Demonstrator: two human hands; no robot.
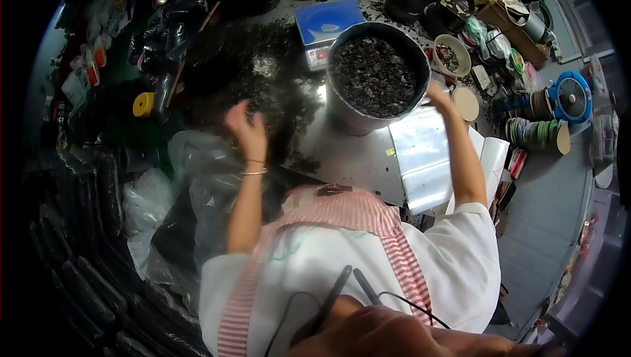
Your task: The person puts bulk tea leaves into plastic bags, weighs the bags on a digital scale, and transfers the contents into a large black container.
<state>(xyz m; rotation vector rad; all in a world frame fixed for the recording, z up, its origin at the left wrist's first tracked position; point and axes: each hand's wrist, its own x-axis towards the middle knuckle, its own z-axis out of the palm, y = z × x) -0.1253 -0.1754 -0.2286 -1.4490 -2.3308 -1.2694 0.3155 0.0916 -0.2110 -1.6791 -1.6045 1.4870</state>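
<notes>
A large round tub [340,110] stands on the worktable, filled below its rim with dark, flaky loose material [377,76]. My right hand [437,94] is at the tub's right outer side; its fingers are partly hidden, so I cannot tell whether they grip the wall. To the left, my left hand [246,129] is blurred, its fingers apart and nothing seen in them. It hovers by a spread of dark flakes [231,71] on the table. Just behind the tub is a digital scale with a blue top [325,14] and a lit red display.
Clear plastic sheets [424,155] lie at the right front. A small cup of flakes [451,56], ribbon spools [530,130] and a blue fan [570,96] stand farther right. Black-wrapped packages [84,283] and plastic bags [148,199] crowd the left. A yellow roll [143,104] sits beyond.
</notes>
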